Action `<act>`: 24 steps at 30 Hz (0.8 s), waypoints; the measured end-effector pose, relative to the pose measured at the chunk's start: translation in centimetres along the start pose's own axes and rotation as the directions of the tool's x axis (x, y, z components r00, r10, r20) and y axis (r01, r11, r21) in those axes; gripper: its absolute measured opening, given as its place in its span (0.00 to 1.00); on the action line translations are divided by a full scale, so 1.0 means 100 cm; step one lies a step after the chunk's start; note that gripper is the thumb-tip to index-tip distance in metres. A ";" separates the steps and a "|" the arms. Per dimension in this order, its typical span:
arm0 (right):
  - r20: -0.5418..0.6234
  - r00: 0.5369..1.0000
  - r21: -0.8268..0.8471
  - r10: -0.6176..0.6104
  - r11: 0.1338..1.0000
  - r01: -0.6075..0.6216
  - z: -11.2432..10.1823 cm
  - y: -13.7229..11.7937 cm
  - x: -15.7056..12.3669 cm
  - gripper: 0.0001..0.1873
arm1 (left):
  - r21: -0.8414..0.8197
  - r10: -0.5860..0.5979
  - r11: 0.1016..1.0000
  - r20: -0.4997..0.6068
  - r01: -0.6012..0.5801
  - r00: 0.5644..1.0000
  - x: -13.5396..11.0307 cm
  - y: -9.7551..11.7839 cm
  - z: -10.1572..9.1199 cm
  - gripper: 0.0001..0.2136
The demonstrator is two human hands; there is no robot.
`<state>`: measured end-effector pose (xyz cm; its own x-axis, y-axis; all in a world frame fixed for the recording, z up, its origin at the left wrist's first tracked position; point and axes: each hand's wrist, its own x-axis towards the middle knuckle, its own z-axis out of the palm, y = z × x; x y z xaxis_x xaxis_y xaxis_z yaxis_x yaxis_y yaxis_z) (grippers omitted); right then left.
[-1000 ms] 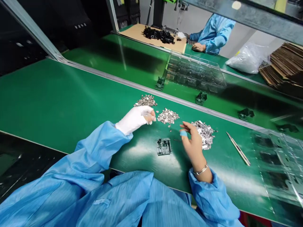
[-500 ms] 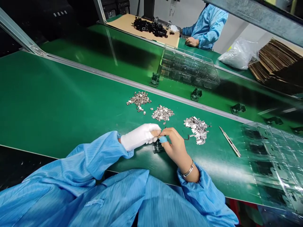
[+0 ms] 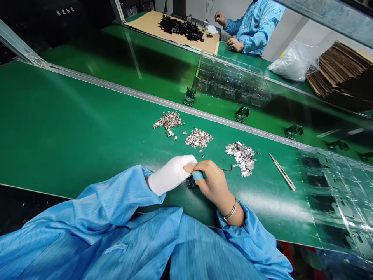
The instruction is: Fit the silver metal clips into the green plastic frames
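Note:
My left hand, in a white glove, and my bare right hand, with a blue cot on one finger, meet over a small dark plastic part on the green table. Both hands have their fingers pinched together on it, and they hide most of the part. Three heaps of small shiny metal pieces lie just beyond: a left heap, a middle heap and a right heap. A small dark bent wire lies by the right hand.
Tweezers lie to the right, beside stacked clear blister trays. Beyond a metal rail, a conveyor carries dark parts and a clear tray stack. Another person works at the far table, near cardboard stacks.
My right hand came back from the right heap to the dark part, and my left hand came down from the middle heap to meet it. In the last half second both stay pinched there.

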<state>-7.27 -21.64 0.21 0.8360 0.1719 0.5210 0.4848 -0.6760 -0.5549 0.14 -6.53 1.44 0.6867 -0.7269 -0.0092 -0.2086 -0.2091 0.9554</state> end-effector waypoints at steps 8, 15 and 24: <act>-0.042 0.986 0.194 0.162 0.969 -0.151 0.000 -0.004 -0.002 0.11 | -0.142 0.078 0.987 0.013 -0.075 0.997 -0.003 -0.002 0.002 0.18; -0.056 0.939 0.318 0.339 0.898 -0.305 -0.009 0.002 -0.002 0.06 | 0.063 0.153 0.988 -0.169 -0.144 0.974 -0.007 -0.011 0.000 0.17; 0.002 0.891 0.330 0.453 0.841 -0.428 -0.019 0.029 -0.005 0.05 | 0.395 0.228 0.886 0.085 -0.243 0.970 -0.004 -0.032 0.007 0.21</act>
<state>-6.79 -25.02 -0.42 0.9655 -0.1514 0.2116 0.1344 -0.4062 -0.9039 0.11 -6.01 -1.85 0.5593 -0.8084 0.1834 -0.6265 -0.2674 0.7321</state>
